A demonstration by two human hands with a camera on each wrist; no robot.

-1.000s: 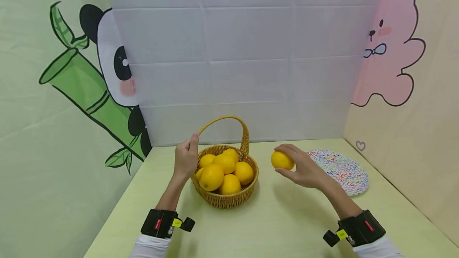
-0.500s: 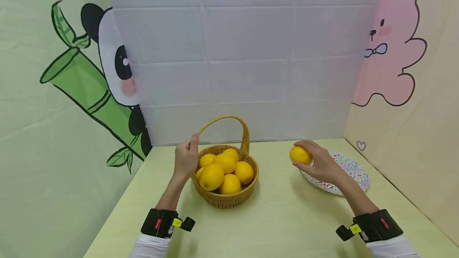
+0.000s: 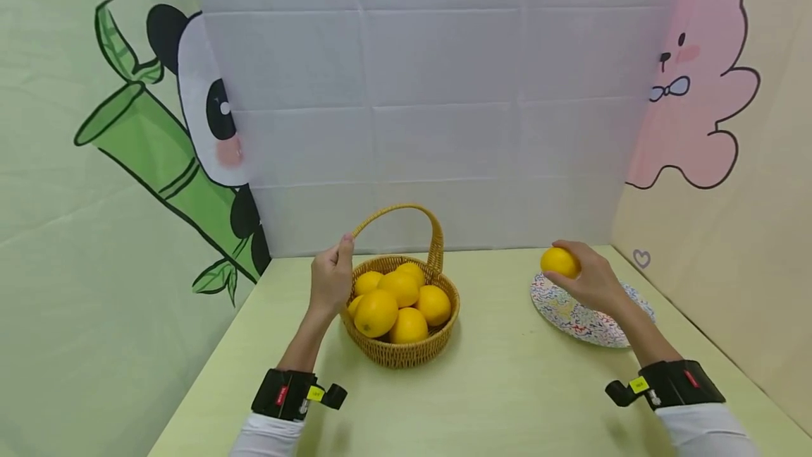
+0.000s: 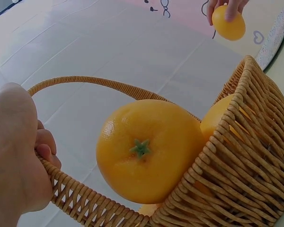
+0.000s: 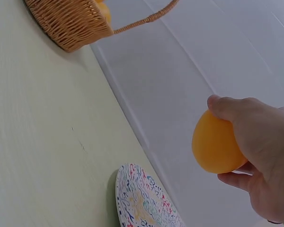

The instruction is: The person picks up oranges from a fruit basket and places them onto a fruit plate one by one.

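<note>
Right hand (image 3: 593, 279) curled round a yellow fruit (image 3: 560, 262) above the speckled plate (image 3: 586, 319), left hand (image 3: 331, 279) round the basket handle (image 3: 435, 240).

The right hand (image 3: 591, 278) has carried the yellow fruit (image 3: 560, 262) rightward, above the patterned plate (image 3: 574, 317).

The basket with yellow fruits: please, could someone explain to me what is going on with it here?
A person is handling yellow fruit at a table. The left hand keeps its grip round the handle of the wicker basket, which stands on the table with several yellow fruits inside. The right hand holds another fruit in the air, close to the patterned plate and not resting on it.
</note>
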